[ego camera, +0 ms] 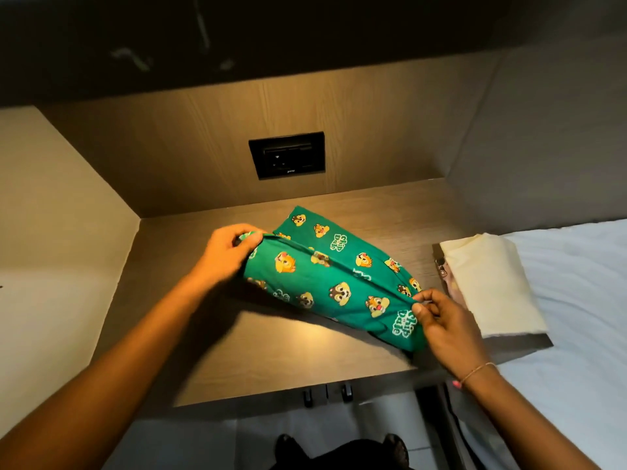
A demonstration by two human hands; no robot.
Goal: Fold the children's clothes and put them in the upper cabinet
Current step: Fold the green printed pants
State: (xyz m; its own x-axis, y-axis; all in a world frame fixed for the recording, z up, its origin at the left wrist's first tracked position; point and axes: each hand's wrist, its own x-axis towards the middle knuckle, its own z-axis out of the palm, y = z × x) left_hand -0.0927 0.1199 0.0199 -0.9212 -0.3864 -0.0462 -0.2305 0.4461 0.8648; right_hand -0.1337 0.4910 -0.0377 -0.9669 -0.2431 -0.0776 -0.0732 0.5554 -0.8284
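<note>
Item 1, left hand (228, 253): I see it reaching in from the lower left, fingers curled and closed on the far-left end of the green garment (334, 278), pinching a folded edge.

Item 2, right hand (441, 318): it comes in from the lower right, a thin bracelet (476, 370) on the wrist, thumb and forefinger pinched shut on the same fold at the near-right end.

Item 3, green garment: cartoon-printed cloth, held taut between both hands over the wooden counter (264, 354). Its long axis runs diagonally from far-left to near-right, with a raised crease along that line; I cannot tell how much of it rests on the wood.

Item 4, surroundings: a folded cream cloth (488, 283) lies just right of the garment at the counter's edge, beside a white bed sheet (576, 283). A black socket panel (287, 155) sits on the back wall. 2 dark handles (327, 395) show under the counter front.
</note>
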